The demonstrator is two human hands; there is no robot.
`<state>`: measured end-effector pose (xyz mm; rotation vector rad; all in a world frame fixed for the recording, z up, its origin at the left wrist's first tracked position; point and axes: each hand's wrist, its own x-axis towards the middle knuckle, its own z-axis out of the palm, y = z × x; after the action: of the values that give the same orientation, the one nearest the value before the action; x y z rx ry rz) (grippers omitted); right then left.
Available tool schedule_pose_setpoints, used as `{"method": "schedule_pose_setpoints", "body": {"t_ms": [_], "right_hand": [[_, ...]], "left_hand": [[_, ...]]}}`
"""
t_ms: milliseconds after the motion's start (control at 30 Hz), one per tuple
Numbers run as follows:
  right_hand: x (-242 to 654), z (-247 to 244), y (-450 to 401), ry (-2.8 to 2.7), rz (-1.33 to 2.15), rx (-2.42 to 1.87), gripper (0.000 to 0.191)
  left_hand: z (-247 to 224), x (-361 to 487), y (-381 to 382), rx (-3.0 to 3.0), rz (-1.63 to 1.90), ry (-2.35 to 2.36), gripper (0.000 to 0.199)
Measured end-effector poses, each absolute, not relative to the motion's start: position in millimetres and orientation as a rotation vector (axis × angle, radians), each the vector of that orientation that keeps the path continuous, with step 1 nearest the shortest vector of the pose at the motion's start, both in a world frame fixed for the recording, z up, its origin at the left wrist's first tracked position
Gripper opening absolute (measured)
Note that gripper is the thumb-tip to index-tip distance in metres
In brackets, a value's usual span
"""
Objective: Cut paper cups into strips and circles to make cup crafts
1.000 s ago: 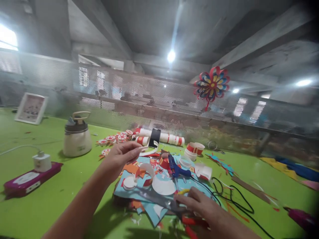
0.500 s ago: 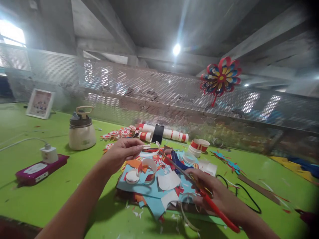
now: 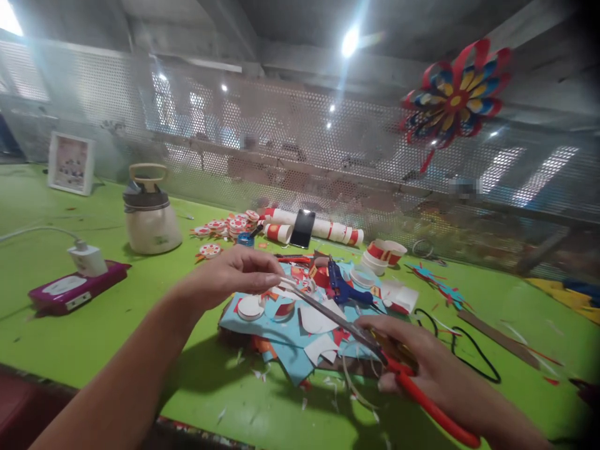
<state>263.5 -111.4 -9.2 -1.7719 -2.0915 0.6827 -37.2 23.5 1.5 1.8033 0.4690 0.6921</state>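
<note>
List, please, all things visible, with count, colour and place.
Scissors: one, red handle, centre
Thin strip: one, white, centre
Scraps: many, mixed colours, centre
Glue gun: one, blue, on scraps
Phone: one, black, rear centre
Cup tube: one, red and white, rear
Round pieces: several, red and white, rear
Cups: several, red and white, right
Flower: one, multicoloured, upper right
Bottle: one, cream, left
Frame: one, white, left
Power strip: one, purple, left
Plug: one, white, left
Cable: one, black, right
Table: one, green, foreground
Mesh panel: one, grey, background
Left grip: one, bare, on thin strip
Right grip: one, bare, on scissors
</note>
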Motion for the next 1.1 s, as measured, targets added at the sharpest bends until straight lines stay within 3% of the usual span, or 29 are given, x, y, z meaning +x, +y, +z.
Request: {"method": "schedule_pose_setpoints", "body": {"t_ms": [533,1100], "right_hand": [[260.2,-6.6,-114.7,-2.047,0.746,-1.876,0.053],[263.7,-18.1,-112.6,-1.998,0.835,-1.781,0.054]], "left_hand": [[4.5,-39.1,22.1,1.797,0.695,0.464,0.011],[5.1,-35.4,19.8,1.899,0.581,0.467,0.02]]}}
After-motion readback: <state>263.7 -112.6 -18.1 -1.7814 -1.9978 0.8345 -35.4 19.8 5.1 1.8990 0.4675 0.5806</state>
